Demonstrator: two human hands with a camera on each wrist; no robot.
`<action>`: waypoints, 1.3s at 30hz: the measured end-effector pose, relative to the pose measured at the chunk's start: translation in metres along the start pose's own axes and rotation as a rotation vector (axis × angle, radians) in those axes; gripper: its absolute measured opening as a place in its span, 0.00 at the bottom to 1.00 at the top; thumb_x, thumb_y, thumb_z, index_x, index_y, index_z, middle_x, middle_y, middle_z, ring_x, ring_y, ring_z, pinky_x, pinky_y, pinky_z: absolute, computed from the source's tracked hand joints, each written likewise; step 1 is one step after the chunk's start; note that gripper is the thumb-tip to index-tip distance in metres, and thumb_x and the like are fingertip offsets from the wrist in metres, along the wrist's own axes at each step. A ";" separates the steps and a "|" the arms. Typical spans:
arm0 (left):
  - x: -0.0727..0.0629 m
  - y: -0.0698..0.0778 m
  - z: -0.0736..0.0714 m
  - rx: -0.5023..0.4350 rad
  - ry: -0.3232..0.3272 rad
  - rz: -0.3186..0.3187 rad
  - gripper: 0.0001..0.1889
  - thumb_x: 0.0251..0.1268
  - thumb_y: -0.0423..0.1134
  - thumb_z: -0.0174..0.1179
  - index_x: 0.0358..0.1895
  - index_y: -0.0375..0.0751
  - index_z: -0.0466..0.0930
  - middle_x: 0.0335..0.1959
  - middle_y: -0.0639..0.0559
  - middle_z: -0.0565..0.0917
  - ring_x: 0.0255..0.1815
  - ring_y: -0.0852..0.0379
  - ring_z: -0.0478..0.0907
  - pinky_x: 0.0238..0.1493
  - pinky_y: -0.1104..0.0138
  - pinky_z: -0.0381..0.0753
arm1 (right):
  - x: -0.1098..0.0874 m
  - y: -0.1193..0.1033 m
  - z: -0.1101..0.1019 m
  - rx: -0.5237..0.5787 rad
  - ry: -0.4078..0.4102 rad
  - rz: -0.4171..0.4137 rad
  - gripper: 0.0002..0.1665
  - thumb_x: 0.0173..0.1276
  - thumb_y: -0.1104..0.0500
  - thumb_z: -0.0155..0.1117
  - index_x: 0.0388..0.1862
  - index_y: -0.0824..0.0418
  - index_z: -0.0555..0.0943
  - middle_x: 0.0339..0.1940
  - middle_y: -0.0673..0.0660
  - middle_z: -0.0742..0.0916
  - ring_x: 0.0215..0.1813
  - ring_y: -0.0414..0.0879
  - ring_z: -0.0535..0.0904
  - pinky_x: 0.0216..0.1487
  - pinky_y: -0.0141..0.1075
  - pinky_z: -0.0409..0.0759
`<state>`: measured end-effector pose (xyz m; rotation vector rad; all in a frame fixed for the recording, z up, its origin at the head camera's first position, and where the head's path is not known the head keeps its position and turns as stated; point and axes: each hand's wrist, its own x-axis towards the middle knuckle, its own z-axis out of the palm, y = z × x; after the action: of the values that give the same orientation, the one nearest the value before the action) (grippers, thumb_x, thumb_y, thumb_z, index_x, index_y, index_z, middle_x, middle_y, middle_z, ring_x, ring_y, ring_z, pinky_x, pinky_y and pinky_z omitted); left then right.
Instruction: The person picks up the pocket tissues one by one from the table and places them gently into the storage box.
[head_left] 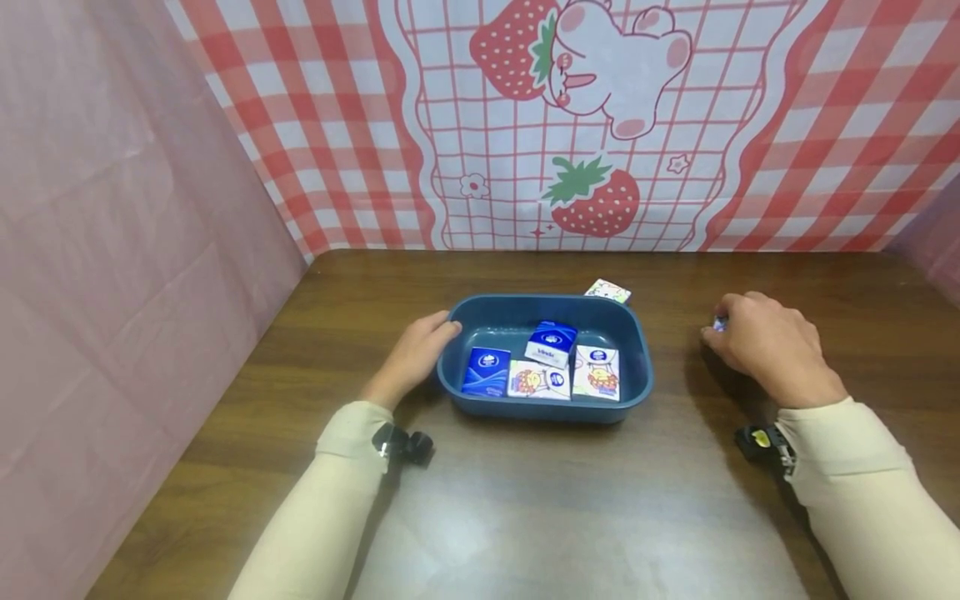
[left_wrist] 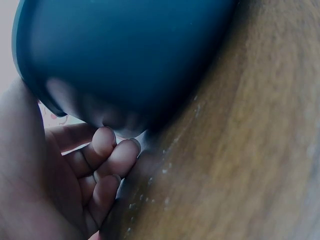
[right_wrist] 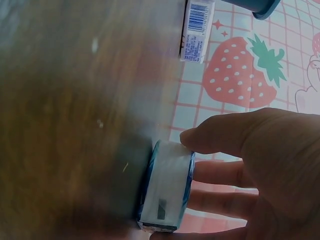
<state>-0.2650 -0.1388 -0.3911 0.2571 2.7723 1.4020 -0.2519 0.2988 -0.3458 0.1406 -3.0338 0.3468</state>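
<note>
A dark blue plastic basin (head_left: pixel 543 409) stands on the table, holding several tissue packs, among them a blue tissue pack (head_left: pixel 486 372) and a white cartoon-print one (head_left: pixel 597 372). My left hand (head_left: pixel 414 354) holds the basin's left end, thumb at the rim; in the left wrist view its fingers (left_wrist: pixel 117 155) curl against the outer wall. To the right of the basin, my right hand (head_left: pixel 776 342) grips another tissue pack (right_wrist: pixel 170 185), white with blue edges, low over the tabletop. The head view hides most of that pack behind the hand.
Behind the basin's far right corner lies a white and green tissue pack (head_left: pixel 609 290); its barcode side (right_wrist: pixel 196 30) shows in the right wrist view. A strawberry-print checked cloth (head_left: pixel 480 192) hangs along the table's back edge. A pink curtain (head_left: pixel 135 250) hangs at the left.
</note>
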 end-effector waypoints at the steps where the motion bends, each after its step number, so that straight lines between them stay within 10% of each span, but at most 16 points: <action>1: 0.000 0.000 0.000 -0.002 0.000 0.000 0.23 0.77 0.50 0.47 0.61 0.39 0.78 0.53 0.45 0.83 0.57 0.47 0.78 0.63 0.48 0.74 | 0.000 0.000 0.000 -0.001 0.002 0.000 0.27 0.63 0.52 0.71 0.52 0.71 0.79 0.43 0.73 0.80 0.37 0.64 0.76 0.29 0.62 0.77; 39: 0.000 0.000 0.000 -0.005 0.005 0.001 0.24 0.76 0.51 0.48 0.63 0.39 0.78 0.55 0.44 0.83 0.59 0.46 0.77 0.64 0.47 0.72 | 0.000 0.002 -0.004 -0.005 0.020 0.041 0.21 0.65 0.48 0.63 0.42 0.67 0.79 0.30 0.65 0.80 0.31 0.63 0.75 0.20 0.56 0.71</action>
<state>-0.2654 -0.1389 -0.3915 0.2557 2.7728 1.4121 -0.2518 0.3014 -0.3424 0.0738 -3.0217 0.3409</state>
